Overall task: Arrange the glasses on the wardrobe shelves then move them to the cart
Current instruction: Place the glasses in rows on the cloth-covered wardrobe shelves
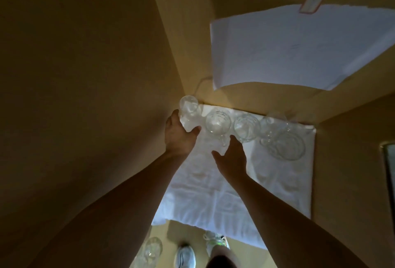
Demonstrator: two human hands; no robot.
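Several clear glasses stand in a row at the back of a wardrobe shelf lined with white cloth [213,182]. My left hand [180,135] is wrapped around the leftmost tall glass [189,106], which is pressed into the back left corner. My right hand [232,155] hovers open, fingers spread, just in front of a handled glass mug [218,123]. Right of the mug stand a round glass [246,127] and a stemmed glass [270,124]. A wide glass bowl [288,144] sits at the right end.
The shelf above carries a white paper liner [299,49]. Wooden wardrobe walls close in on the left [85,75] and right [352,161]. More glasses [150,250] stand on a lower level near my shoes [184,256].
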